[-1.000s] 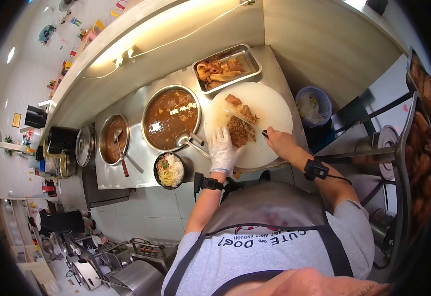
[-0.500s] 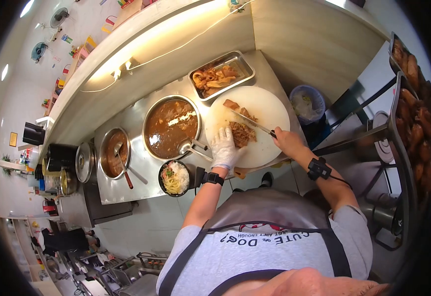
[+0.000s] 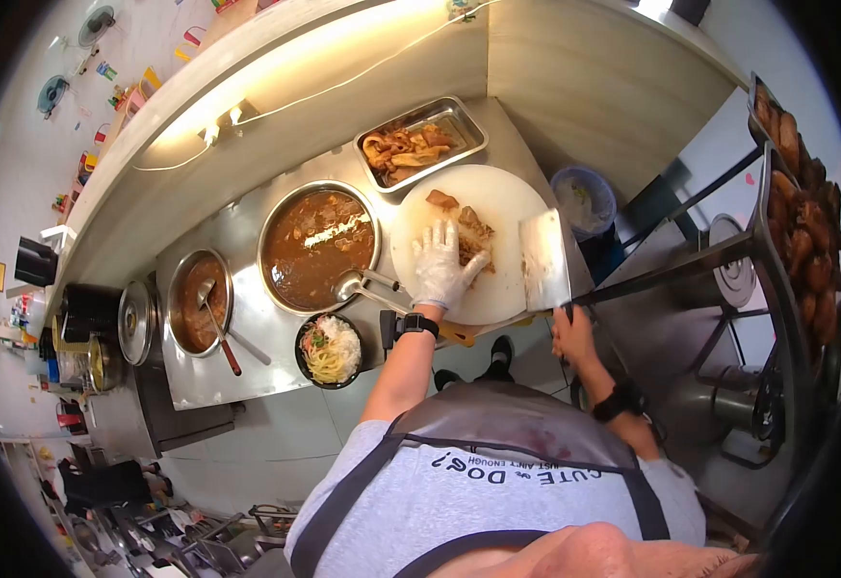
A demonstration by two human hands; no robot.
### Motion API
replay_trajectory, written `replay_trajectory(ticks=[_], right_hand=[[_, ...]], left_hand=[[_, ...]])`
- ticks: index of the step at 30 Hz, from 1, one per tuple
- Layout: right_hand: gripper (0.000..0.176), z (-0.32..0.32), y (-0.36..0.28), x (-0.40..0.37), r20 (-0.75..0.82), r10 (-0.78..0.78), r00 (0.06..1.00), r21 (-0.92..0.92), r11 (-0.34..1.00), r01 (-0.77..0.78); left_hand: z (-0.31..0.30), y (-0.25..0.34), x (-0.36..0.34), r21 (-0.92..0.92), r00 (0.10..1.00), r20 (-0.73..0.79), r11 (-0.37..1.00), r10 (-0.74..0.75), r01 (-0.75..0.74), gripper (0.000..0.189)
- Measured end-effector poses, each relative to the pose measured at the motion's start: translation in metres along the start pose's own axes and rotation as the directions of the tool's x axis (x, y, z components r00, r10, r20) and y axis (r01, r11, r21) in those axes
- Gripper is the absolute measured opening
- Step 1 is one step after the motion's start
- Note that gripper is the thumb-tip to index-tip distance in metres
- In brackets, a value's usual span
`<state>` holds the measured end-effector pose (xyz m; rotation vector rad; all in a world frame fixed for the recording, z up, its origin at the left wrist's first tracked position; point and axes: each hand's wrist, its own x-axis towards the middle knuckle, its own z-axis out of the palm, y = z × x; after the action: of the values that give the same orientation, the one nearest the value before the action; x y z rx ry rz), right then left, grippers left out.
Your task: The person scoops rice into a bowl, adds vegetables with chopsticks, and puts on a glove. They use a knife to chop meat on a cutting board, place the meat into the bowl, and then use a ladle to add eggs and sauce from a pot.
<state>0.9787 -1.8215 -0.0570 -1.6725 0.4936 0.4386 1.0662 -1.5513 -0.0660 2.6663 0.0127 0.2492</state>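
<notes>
Where gloved L hand (image 3: 437,272) overlaps, chopped meat (image 3: 468,248) pt. hidden.

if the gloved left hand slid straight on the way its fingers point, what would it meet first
The left hand would probably meet the brown meat piece on the white board, then perhaps the metal tray; its height above the board is hard to judge.

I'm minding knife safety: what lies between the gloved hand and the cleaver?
The head view shows chopped meat beside the gloved left hand, then a bare stretch of white cutting board up to the cleaver.
</notes>
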Motion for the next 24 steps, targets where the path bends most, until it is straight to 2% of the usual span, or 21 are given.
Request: replay_trajectory(ticks=[2,6,9,14,16,17,19,22,23,24], right_hand=[[0.022,0.004,0.032,-0.007,-0.021,0.105,0.994,0.141,0.985,-0.101],[0.023,0.036,0.051,-0.011,0.002,0.135,0.991,0.199,0.971,-0.133],[0.024,0.063,0.046,-0.008,0.059,0.135,0.989,0.206,0.968,-0.145],[0.022,0.105,0.042,-0.003,0.168,0.141,0.976,0.157,0.973,-0.168],[0.021,0.118,0.031,-0.001,0.206,0.139,0.969,0.093,0.983,-0.161],[0.021,0.120,0.029,0.002,0.214,0.129,0.968,0.088,0.985,-0.151],[0.022,0.120,0.026,0.007,0.356,0.129,0.925,0.225,0.949,-0.219],[0.021,0.103,0.015,0.003,0.385,0.092,0.918,0.202,0.963,-0.181],[0.021,0.098,0.013,0.001,0.386,0.064,0.920,0.183,0.972,-0.144],[0.019,0.093,0.005,-0.004,0.356,0.071,0.932,0.149,0.980,-0.131]], left_hand=[[-0.002,0.002,-0.004,0.062,0.995,0.037,0.993,0.095,-0.097,0.081],[0.000,0.007,-0.007,0.009,0.986,0.026,0.987,0.163,-0.163,0.078],[-0.007,0.017,-0.005,-0.026,0.991,0.056,0.993,0.117,-0.116,0.079],[0.000,0.016,-0.002,-0.007,0.995,-0.002,0.995,0.096,-0.096,0.079],[-0.003,0.016,0.000,-0.145,0.999,0.027,0.989,0.035,-0.030,0.076],[-0.001,0.014,0.001,-0.141,0.999,0.014,0.990,0.029,-0.027,0.076],[0.008,0.010,-0.003,-0.221,0.995,-0.089,0.975,-0.045,0.024,0.072],[0.006,0.012,-0.007,-0.313,0.990,-0.141,0.950,-0.033,-0.013,0.068],[-0.003,0.020,-0.006,-0.318,0.986,-0.155,0.948,-0.057,0.004,0.068],[-0.022,0.035,-0.002,-0.314,0.978,-0.207,0.948,-0.021,-0.046,0.066]])
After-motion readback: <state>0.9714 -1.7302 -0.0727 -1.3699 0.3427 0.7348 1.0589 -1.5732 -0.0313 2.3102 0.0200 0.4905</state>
